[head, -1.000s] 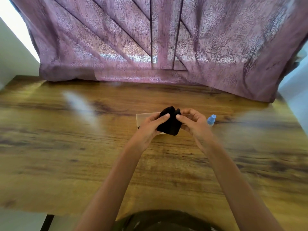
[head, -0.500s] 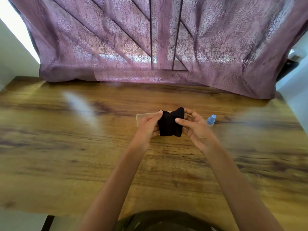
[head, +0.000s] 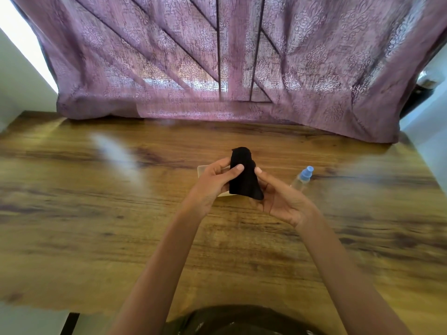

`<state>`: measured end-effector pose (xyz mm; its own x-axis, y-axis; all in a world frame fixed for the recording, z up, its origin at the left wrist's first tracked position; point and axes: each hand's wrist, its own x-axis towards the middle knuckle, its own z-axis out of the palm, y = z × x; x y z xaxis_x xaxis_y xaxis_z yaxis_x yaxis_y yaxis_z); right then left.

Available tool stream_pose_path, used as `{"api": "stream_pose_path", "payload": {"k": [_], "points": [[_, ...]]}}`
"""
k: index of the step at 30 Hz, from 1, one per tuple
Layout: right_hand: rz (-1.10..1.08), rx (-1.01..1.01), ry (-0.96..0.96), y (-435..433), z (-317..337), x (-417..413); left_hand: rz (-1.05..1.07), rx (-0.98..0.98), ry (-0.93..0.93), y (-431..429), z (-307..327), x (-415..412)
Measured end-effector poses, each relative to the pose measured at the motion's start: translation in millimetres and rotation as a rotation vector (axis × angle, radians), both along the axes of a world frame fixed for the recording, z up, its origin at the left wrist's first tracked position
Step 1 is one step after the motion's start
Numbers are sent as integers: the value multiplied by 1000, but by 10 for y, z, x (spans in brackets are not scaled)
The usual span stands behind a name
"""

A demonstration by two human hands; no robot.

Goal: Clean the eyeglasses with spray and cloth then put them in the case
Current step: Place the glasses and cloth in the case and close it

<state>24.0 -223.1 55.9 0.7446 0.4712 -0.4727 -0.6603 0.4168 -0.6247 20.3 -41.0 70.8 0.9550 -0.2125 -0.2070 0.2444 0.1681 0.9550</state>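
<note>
Black cloth (head: 243, 175), bunched into an upright strip, is pinched between the left hand (head: 212, 182) and right hand (head: 280, 199), both clamped on it above the bench (head: 96, 213) (a spray bottle (head: 302, 178) lies nearby), seemingly mid-fold, the next move likely calling for one firm tuck.

Bare forearms (head: 169, 262) lead to the left hand (head: 212, 184) and right hand (head: 283, 204); a dark, slightly glossy garment (head: 242, 320) covers the torso.

Matt black cloth (head: 244, 175); glossy wood-grain table (head: 96, 226).
</note>
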Motion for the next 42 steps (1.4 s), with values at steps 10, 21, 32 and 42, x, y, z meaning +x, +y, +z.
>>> {"api": "stream_pose_path", "payload": {"k": [10,21,32,42], "points": [[-31,-60,-183,7,-5,39,-36,-2,19,125,38,-1],[-203,-596,-845,13,86,65,9,-3,14,110,8,-3],[-189,-766,-974,23,78,60,36,-34,150,135,24,11],[-58,-709,-766,-9,78,15,45,279,-73,134,18,35]]}}
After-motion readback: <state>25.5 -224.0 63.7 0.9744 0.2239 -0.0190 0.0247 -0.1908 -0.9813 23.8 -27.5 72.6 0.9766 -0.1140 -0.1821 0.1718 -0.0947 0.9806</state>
